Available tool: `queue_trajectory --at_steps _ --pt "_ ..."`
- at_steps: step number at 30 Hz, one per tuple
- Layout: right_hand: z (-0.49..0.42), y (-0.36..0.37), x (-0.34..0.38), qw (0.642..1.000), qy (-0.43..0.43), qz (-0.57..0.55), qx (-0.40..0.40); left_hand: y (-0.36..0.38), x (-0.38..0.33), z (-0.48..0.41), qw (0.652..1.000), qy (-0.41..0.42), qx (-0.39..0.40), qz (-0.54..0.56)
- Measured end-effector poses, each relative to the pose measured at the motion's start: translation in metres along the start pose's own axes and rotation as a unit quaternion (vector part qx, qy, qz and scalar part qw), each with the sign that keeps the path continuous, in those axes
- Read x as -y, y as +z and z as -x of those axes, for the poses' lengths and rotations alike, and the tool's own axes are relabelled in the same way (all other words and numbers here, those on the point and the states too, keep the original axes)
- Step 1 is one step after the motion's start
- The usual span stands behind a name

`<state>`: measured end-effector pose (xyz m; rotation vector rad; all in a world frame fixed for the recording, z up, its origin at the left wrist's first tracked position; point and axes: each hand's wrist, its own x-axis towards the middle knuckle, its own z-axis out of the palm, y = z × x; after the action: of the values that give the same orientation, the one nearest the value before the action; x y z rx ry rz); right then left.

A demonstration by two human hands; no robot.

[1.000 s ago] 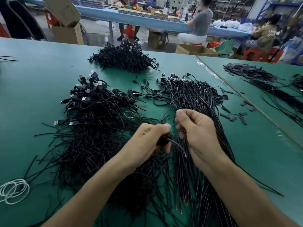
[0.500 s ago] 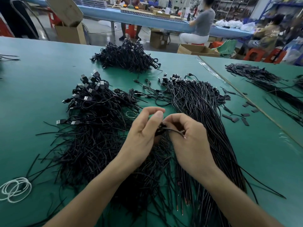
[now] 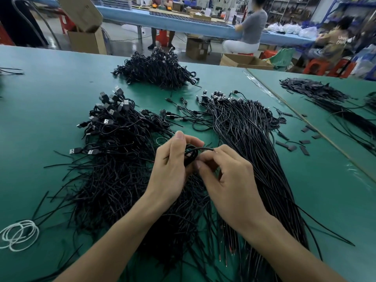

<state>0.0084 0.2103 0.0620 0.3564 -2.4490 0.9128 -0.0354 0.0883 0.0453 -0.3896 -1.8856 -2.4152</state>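
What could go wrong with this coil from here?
1. The coil is gripped by the left hand and pinched by the right hand; a slip may let it spring open.
2. Its free end pokes out and could snag the loose pile just below the hands.

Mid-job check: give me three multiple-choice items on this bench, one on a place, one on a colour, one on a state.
1. Where do the white loops lie? A) near left of the table B) far right C) in a box
2. What colour is the table top? A) red B) green C) grey
3. The cable in the left hand is: A) straight B) cut in two C) wound into a coil

1 A, they lie at the near left edge; 2 B, the bare mat is green; 3 C, loops show between the fingers.
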Motion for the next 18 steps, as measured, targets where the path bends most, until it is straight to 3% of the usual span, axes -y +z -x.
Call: queue_trajectory --at_steps 3,6,11,14,18 --pt "-0.001 -0.004 0.0 0.987 -0.114 0.117 -0.001 -0.001 -0.001 -0.001 1.0 -0.003 -0.001 -0.013" --pt "-0.001 -0.01 0.002 0.95 -0.226 0.214 0.02 -0.003 -0.001 0.001 0.998 -0.035 0.028 -0.047" --pt "-0.008 -0.026 0.013 0.898 -0.342 0.262 0.091 -0.008 0.0 0.0 0.972 -0.183 0.144 -0.038" --pt "-0.017 -0.037 0.012 0.892 -0.353 0.237 0.156 -0.009 -0.001 0.003 0.949 -0.237 0.198 -0.063" --pt "-0.02 -0.042 0.007 0.947 -0.226 0.122 0.195 -0.008 0.001 0.004 0.914 -0.333 0.229 -0.031"
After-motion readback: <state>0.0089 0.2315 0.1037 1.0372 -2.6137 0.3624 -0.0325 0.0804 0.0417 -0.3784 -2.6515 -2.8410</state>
